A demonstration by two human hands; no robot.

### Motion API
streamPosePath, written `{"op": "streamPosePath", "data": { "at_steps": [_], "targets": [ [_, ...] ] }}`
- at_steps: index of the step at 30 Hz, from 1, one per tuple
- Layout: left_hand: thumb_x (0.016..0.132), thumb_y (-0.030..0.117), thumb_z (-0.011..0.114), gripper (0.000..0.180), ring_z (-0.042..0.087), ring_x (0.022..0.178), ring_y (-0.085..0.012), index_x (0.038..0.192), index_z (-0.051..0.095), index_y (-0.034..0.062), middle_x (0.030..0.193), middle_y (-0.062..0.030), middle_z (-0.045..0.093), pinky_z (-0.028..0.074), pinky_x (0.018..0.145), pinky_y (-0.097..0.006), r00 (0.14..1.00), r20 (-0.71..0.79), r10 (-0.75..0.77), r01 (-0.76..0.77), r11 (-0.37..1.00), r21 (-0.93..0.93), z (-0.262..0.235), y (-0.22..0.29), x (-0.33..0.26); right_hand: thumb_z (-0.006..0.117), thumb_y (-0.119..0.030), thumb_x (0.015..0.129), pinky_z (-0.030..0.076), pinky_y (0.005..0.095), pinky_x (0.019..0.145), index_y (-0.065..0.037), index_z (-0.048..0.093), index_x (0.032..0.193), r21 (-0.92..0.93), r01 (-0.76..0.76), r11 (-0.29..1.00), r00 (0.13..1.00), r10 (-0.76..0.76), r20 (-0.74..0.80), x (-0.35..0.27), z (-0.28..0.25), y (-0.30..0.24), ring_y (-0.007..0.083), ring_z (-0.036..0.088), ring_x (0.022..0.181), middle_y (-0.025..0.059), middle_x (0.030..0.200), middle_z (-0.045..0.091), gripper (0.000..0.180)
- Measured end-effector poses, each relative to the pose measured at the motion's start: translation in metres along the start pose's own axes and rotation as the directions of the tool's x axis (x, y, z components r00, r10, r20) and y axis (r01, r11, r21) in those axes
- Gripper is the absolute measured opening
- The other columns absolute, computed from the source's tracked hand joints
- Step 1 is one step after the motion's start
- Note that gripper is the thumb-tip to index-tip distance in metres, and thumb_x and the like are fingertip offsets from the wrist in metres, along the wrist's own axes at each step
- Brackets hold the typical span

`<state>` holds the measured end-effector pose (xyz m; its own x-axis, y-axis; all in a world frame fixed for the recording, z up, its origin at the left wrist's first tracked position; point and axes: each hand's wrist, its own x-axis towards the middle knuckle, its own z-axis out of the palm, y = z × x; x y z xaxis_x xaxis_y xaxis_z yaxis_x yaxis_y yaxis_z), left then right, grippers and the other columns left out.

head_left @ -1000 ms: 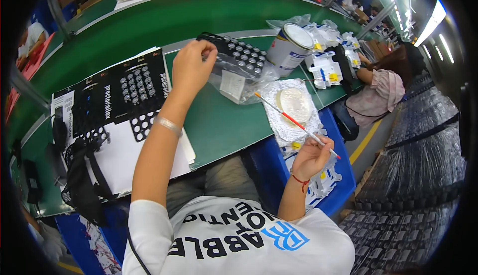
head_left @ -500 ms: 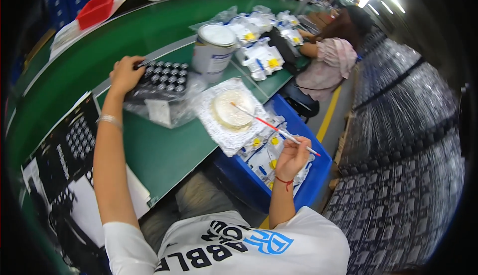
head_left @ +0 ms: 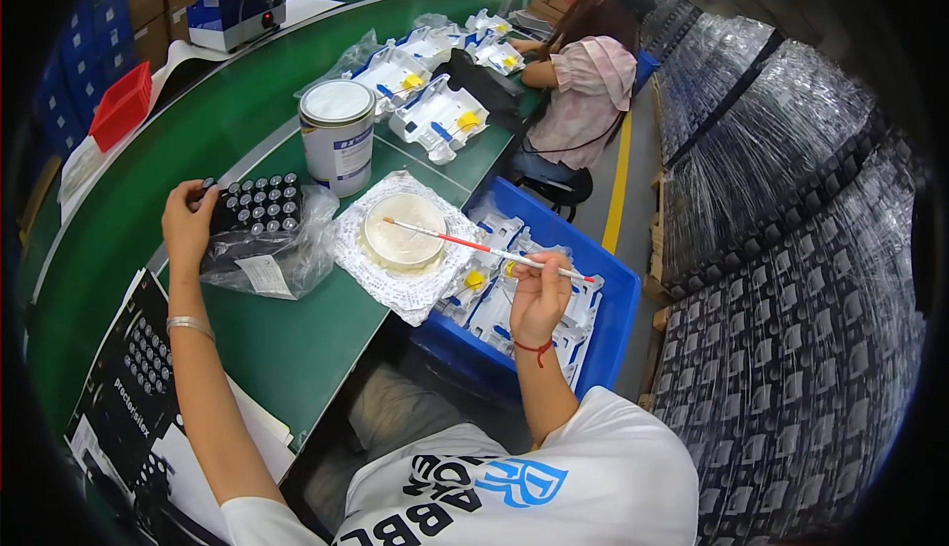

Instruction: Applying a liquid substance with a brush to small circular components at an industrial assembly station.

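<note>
Left hand grip closed on black keypad tray; right hand grip pinches thin brush.

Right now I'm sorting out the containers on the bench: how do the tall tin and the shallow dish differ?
The tin is tall, lidded and bears a label; the dish is low, open and plain cream. The tin stands on bare green table; the dish sits on white paper. Both are round.

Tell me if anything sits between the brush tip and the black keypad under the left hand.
Nothing solid does. The brush in the right hand has its tip over the shallow dish. Between it and the keypad lie only the dish's rim, the white paper and the keypad's crumpled clear bag. The left hand grips the far side.
</note>
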<state>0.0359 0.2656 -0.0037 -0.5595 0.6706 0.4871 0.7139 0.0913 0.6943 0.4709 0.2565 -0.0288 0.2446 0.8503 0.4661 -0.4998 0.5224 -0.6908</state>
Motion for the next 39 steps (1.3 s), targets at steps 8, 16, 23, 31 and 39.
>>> {"op": "streamPosePath", "data": {
  "at_steps": [8,16,23,31,39],
  "targets": [
    [0.076,0.002,0.063,0.019,0.054,0.077,-0.0080,0.093,0.055,-0.0005,0.086,-0.0031,0.058,0.043,0.073,-0.019,0.998,-0.057,0.025,-0.046,0.911,-0.411,-0.081,0.055,-0.062,0.043,-0.018,0.091,0.043,0.0262,0.069,-0.001,0.053,0.087,-0.159,0.047,0.986,0.998,-0.042,0.035,-0.001,0.002,0.000,0.0131,0.054,0.072,0.0087,0.078,0.056,0.020],
    [0.070,-0.007,0.061,0.023,0.052,0.077,-0.0102,0.092,0.055,-0.0015,0.086,-0.0039,0.055,0.042,0.072,-0.021,0.973,-0.032,-0.227,0.195,0.896,-0.400,-0.123,0.056,-0.207,0.042,-0.018,0.091,0.044,0.0255,0.067,-0.001,0.051,0.085,-0.409,0.192,0.892,0.981,-0.161,0.110,0.000,0.017,0.000,0.0136,0.054,0.069,0.0086,0.075,0.055,0.021],
    [0.068,-0.006,0.063,0.020,0.053,0.080,-0.0110,0.085,0.054,-0.0005,0.086,-0.0047,0.056,0.042,0.074,-0.022,0.873,-0.039,-0.487,0.428,0.802,-0.416,-0.127,0.031,-0.283,0.042,-0.022,0.092,0.043,0.0231,0.063,-0.002,0.053,0.082,-0.523,0.424,0.739,0.904,-0.310,0.295,-0.002,0.034,-0.013,0.0116,0.052,0.065,0.0068,0.075,0.054,0.025],
    [0.064,-0.007,0.064,0.022,0.052,0.081,-0.0113,0.081,0.052,0.0017,0.090,-0.0071,0.055,0.041,0.069,-0.021,0.922,-0.006,-0.388,0.347,0.833,-0.430,-0.129,0.022,-0.288,0.047,-0.020,0.089,0.040,0.0213,0.058,-0.001,0.054,0.078,-0.655,0.410,0.634,0.900,-0.163,0.405,-0.004,0.040,-0.008,0.0096,0.050,0.063,0.0050,0.069,0.053,0.023],
    [0.064,-0.007,0.063,0.022,0.051,0.076,-0.0106,0.077,0.049,0.0024,0.087,-0.0072,0.055,0.042,0.068,-0.021,0.904,-0.035,-0.426,0.363,0.807,-0.466,-0.128,0.027,-0.285,0.043,-0.019,0.091,0.039,0.0205,0.060,-0.001,0.052,0.079,-0.621,0.261,0.739,0.958,-0.120,0.259,-0.005,0.038,0.006,0.0092,0.049,0.063,0.0046,0.069,0.053,0.024]
  ]
}}
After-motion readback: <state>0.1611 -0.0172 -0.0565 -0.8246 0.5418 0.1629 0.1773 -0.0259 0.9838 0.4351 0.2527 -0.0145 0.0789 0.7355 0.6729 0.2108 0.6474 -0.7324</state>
